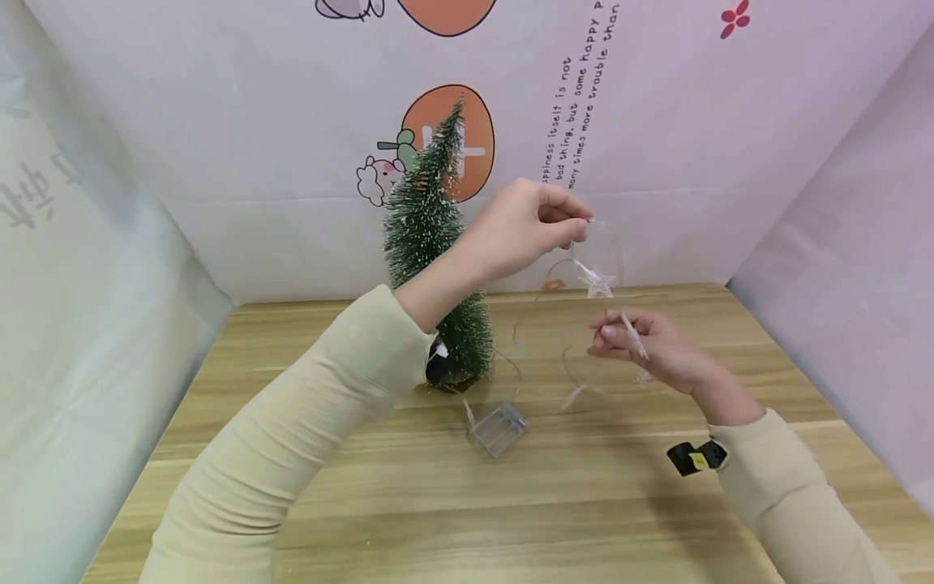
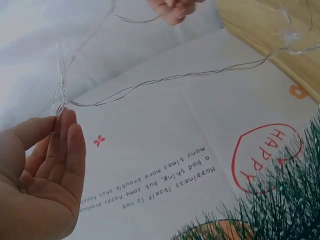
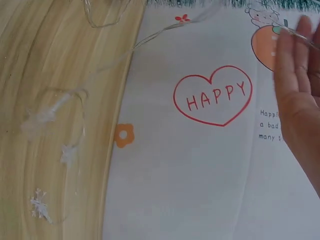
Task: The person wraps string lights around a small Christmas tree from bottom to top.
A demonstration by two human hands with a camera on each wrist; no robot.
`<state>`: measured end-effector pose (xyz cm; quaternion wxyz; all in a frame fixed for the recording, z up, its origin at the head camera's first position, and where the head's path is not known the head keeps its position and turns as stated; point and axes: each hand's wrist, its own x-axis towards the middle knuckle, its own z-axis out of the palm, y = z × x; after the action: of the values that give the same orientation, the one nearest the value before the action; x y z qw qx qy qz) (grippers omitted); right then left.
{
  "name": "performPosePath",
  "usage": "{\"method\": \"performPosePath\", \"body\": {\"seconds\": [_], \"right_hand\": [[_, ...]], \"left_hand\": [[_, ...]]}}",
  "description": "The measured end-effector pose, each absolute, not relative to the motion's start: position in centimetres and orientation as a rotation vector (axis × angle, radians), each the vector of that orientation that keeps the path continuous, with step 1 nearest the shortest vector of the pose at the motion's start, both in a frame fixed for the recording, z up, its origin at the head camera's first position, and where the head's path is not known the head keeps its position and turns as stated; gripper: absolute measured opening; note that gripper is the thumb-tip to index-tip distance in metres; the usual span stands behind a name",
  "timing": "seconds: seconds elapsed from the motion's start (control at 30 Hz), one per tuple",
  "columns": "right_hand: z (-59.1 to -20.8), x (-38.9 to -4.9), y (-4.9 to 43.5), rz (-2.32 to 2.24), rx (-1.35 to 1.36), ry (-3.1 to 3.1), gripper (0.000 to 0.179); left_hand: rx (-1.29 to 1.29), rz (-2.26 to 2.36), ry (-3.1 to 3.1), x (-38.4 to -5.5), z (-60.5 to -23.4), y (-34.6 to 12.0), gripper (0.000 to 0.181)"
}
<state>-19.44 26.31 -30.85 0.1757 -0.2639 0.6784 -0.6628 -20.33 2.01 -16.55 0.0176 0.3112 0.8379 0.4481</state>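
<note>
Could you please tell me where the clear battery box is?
In the head view, the clear battery box lies on the wooden table, below and right of the Christmas tree.

head view high; wrist views close

A tree [image 1: 426, 227] stands on the tabletop [image 1: 350, 519], left of centre toward the back. A cloth [image 1: 306, 130] rises behind the tabletop. In front of the tree's base and slightly to its right, a battery box [image 1: 499, 430] lies on the tabletop. The left forearm [image 1: 445, 284] crosses before the tree, placing the left hand [image 1: 521, 227] to the tree's right. The right hand [image 1: 660, 349] is farther right and lower. Between the 2 hands runs a string of lights [image 2: 170, 78], with 1 star [image 1: 598, 282] just below the left fingers.
</note>
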Motion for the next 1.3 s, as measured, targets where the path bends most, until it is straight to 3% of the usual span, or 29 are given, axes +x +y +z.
{"method": "performPosePath", "body": {"seconds": [0.13, 0.63, 0.9, 1.3], "right_hand": [[-30.2, -19.4, 26.6, -2.145, -0.849, 1.71, 0.03], [-25.4, -19.2, 26.2, -2.645, -0.974, 1.444, 0.028], [-23.2, -19.0, 25.2, -2.676, -0.934, 1.465, 0.03], [-20.0, -18.7, 23.1, -2.625, -0.814, 1.731, 0.023]], "left_hand": [[0.955, 1.422, 2.578, -20.2, -16.2, 1.7, 0.022], [1.123, 1.207, 2.62, -20.4, -15.8, 1.3, 0.025], [1.192, 0.982, 2.663, -20.6, -15.2, 1.0, 0.045], [1.134, 1.195, 2.487, -20.8, -14.3, 1.3, 0.042]]}}
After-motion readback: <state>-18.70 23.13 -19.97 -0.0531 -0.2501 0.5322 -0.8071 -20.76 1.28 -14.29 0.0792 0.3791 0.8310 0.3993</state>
